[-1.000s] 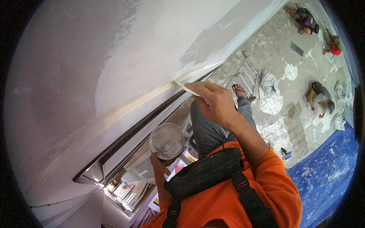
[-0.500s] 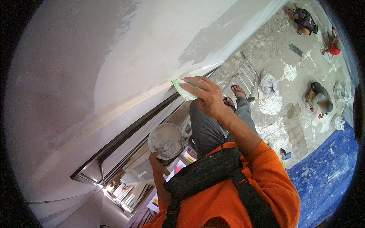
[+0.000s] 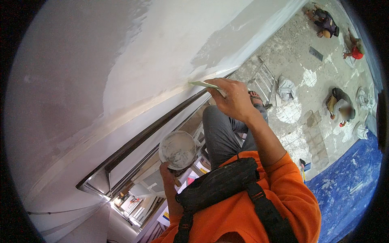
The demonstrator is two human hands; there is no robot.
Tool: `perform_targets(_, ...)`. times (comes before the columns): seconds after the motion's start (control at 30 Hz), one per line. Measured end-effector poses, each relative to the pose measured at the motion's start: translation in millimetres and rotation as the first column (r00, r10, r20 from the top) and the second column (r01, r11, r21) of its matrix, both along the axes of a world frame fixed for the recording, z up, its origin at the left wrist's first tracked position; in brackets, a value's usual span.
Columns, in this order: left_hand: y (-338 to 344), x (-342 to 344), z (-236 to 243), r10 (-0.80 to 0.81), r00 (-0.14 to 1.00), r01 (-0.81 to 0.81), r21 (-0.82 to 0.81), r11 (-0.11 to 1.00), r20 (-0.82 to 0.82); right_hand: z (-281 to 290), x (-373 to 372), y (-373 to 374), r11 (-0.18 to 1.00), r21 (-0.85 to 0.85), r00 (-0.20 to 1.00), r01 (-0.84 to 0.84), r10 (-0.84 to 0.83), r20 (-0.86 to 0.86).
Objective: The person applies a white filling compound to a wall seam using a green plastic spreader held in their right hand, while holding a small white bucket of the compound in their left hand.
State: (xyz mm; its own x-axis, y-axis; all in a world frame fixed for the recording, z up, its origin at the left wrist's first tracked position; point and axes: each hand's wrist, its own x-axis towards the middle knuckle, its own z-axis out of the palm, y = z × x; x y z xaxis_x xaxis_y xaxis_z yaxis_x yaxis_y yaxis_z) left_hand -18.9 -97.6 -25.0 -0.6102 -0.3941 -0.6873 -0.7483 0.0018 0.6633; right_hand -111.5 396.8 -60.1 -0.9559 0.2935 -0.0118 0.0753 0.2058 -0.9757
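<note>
My right hand [image 3: 234,99] pinches a thin pale green putty spreader [image 3: 201,84], seen nearly edge-on. The tip of the spreader meets the wall [image 3: 150,60] at a pale, smooth band just above a dark ledge. Below and to the left, my left hand [image 3: 166,171] grips the rim of a round pan of greyish-white putty [image 3: 178,150]. Some putty is smeared over the inside of the pan. A short wooden handle [image 3: 177,182] sticks out beside the left hand; its other end is hidden.
A dark ledge [image 3: 137,139] runs along the wall's lower edge. Far below, a metal ladder [image 3: 265,83] and a white sack [image 3: 286,88] are on the stained floor. Several people crouch there, one person [image 3: 342,106] nearest. A blue tarp [image 3: 348,186] covers the lower right.
My right hand has shifted slightly right and turned, so the spreader shows its thin edge instead of its face. My left hand and the pan have hardly moved.
</note>
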Motion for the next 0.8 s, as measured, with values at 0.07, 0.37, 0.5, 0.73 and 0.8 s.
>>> perform_targets(0.07,19.6,-2.7,2.9,-0.014,0.999,0.013,-0.013,1.0,-0.038,-3.8,0.5,1.3,1.0,0.005,1.0,0.006,-0.006,0.002)
perform_targets(0.37,15.2,-3.9,5.8,-0.054,0.998,0.053,-0.057,0.997,-0.012,-11.8,-6.7,4.0,0.998,-0.049,0.998,-0.042,0.039,-0.056)
perform_targets(0.5,-3.7,2.3,1.5,-0.058,0.998,0.058,-0.073,0.996,-0.004,21.1,-3.4,-1.8,0.99,0.124,0.998,-0.061,0.063,-0.013)
perform_targets(0.73,108.8,-29.1,47.7,-0.124,0.985,0.12,0.039,0.992,0.119,28.9,5.0,-1.7,0.999,0.039,0.991,-0.011,0.016,-0.135)
perform_targets(0.8,86.9,-24.9,37.8,-0.116,0.985,0.111,0.046,0.993,0.127,21.5,6.7,2.5,0.999,0.03,0.998,0.022,-0.02,-0.054)
